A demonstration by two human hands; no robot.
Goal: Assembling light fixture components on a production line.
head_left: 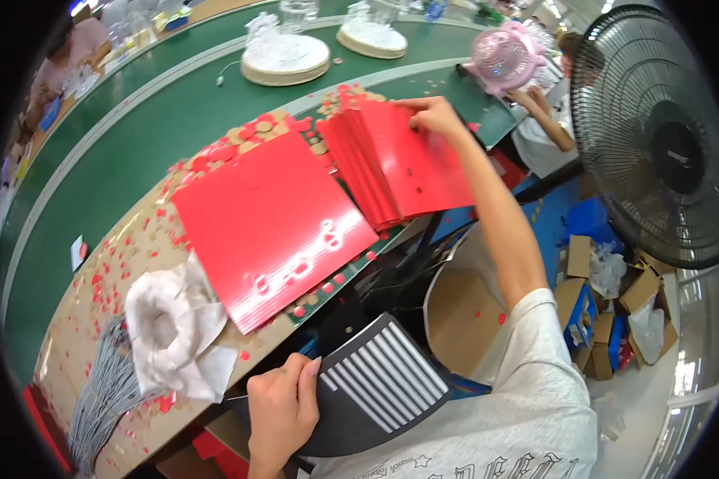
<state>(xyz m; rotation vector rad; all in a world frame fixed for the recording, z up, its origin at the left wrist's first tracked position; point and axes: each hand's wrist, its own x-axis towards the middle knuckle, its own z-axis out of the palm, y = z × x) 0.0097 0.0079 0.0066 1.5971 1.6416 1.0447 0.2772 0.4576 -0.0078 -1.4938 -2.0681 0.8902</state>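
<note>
My right hand [441, 121] reaches to the far edge of a red sheet [435, 176] with small holes. Its index finger stretches along that edge, and the thumb bends against the sheet. Left of this sheet, several more red sheets lean in a fanned stack [355, 168]. A flat red corrugated panel [272, 219] with a glossy surface lies on the table to the left. Low in front of my body, my left hand [284, 407] is closed, thumb against fingers; what it holds is hidden. A black piece with white stripes [387, 379] is beside it.
Red and brown discs [252, 132] are scattered around the panels. A white cloth ring [164, 319] and a bundle of grey wires [108, 391] lie at left. Two white round bases [285, 60] stand farther back. A large black fan [667, 136], boxes [639, 291] and another person [547, 132] are at right.
</note>
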